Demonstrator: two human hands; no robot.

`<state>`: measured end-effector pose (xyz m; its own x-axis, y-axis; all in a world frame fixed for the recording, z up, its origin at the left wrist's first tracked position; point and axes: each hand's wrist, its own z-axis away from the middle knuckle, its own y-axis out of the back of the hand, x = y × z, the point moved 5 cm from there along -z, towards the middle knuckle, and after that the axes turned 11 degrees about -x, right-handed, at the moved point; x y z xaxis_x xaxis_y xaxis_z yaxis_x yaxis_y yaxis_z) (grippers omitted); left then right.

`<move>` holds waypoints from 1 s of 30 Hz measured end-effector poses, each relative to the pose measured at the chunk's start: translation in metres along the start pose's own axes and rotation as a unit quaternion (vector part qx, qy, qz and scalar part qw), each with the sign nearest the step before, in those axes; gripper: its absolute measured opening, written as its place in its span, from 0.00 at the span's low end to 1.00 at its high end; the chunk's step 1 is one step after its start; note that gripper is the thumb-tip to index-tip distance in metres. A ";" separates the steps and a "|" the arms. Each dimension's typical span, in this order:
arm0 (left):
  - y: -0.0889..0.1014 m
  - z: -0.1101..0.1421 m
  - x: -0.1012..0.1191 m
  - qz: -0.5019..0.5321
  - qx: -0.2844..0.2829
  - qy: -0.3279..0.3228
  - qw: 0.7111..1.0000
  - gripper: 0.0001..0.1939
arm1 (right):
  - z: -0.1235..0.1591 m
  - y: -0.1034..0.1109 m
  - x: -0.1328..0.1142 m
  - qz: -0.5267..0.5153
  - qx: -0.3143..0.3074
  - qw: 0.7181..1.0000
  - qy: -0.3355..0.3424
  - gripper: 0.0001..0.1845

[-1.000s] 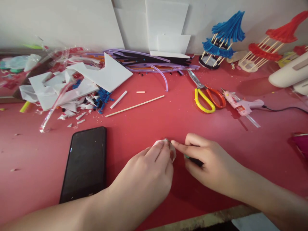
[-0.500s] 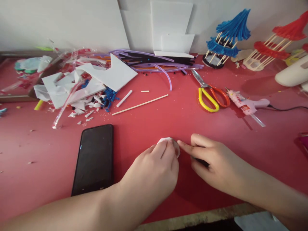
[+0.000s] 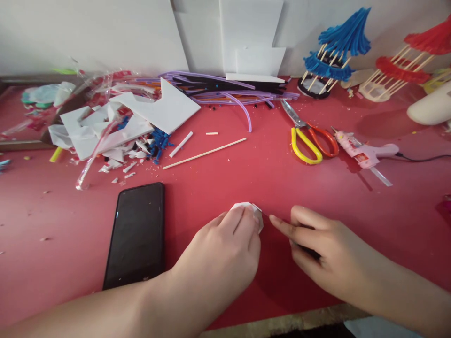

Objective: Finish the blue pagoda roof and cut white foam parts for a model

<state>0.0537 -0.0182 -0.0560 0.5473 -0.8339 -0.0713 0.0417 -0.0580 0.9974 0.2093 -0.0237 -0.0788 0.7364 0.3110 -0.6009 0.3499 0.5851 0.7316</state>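
Note:
My left hand [image 3: 225,244] presses a small white foam-board piece [image 3: 260,220] against the red table, its fingers together and covering most of it. The piece has angled edges, and a thin white sliver [image 3: 257,206] shows at its upper right edge. Just right of it, my right hand [image 3: 317,244] is closed around a slim craft knife [image 3: 312,252]. Only part of the dark handle shows between the fingers, and the index finger stretches along the thin blade, which points at the piece. The blade tip is hard to make out.
A black phone [image 3: 136,234] lies left of my hands. Beyond are a wooden stick [image 3: 204,153], scissors [image 3: 306,145], a pink glue gun [image 3: 366,152], foam scraps [image 3: 176,110] and purple pipe cleaners [image 3: 246,110]. A blue model [image 3: 327,68] and a red model [image 3: 401,70] stand at the back right.
My right hand has drawn back to the right with the craft knife, away from the foam-board piece. A sliver now shows at the piece's edge. The left hand stays on it; the view has shifted slightly.

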 end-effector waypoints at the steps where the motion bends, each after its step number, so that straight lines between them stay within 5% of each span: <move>1: 0.000 0.000 0.000 -0.003 -0.001 -0.001 1.000 0.18 | 0.002 -0.001 0.001 -0.002 -0.001 1.000 0.000 0.26; 8: -0.001 0.007 -0.007 -0.030 -0.040 0.006 0.999 0.25 | 0.017 -0.001 0.014 -0.021 -0.007 1.000 0.010 0.30; 13: -0.005 0.009 -0.007 -0.026 -0.082 0.000 0.996 0.25 | 0.021 0.003 0.017 -0.018 0.082 0.996 0.042 0.32; 30: 0.002 0.006 -0.015 0.022 -0.080 -0.029 0.996 0.20 | -0.017 0.016 0.001 -0.013 0.011 0.999 0.037 0.30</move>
<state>0.0406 -0.0091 -0.0527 0.5031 -0.8639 -0.0227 0.1544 0.0641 0.9859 0.2057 -0.0014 -0.0731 0.6823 0.3506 -0.6415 0.3819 0.5773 0.7217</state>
